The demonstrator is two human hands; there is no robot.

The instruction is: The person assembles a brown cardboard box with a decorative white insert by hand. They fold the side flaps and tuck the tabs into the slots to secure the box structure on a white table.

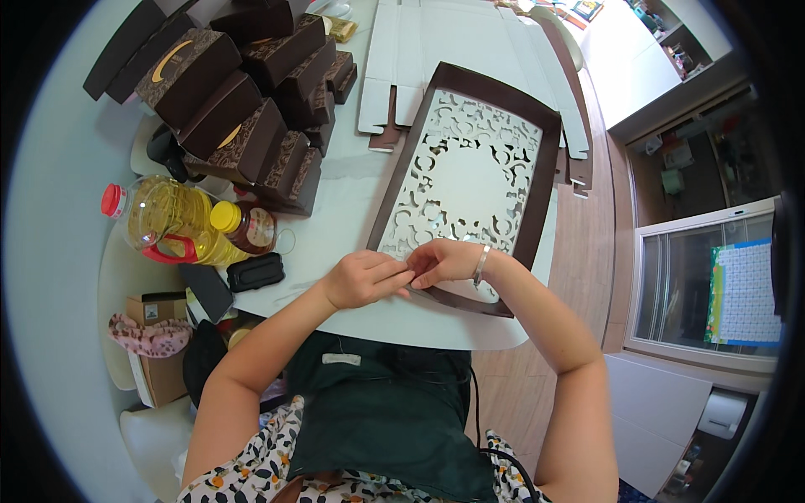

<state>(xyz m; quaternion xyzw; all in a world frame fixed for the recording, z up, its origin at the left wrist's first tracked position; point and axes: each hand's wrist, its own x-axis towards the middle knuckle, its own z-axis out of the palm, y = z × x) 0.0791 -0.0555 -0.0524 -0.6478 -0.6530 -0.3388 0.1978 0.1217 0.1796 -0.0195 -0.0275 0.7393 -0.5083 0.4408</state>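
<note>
A shallow dark brown cardboard box (545,180) lies open on the white table in front of me. Inside it rests a white cut-out panel (474,180) with scroll-shaped holes around a plain middle. Both hands meet at the box's near left corner. My left hand (362,278) comes at that corner from outside, its fingers pressed together against the wall. From the inner side, my right hand (449,261), with a bangle on the wrist, closes its bent fingers on the same corner. The fingers hide the corner itself.
Finished brown patterned boxes (243,138) are stacked at the far left. Nearer stand a bottle of yellow oil (172,210), a yellow-capped jar (256,228) and a black case (256,272). Flat white cardboard sheets (461,42) cover the table's far side.
</note>
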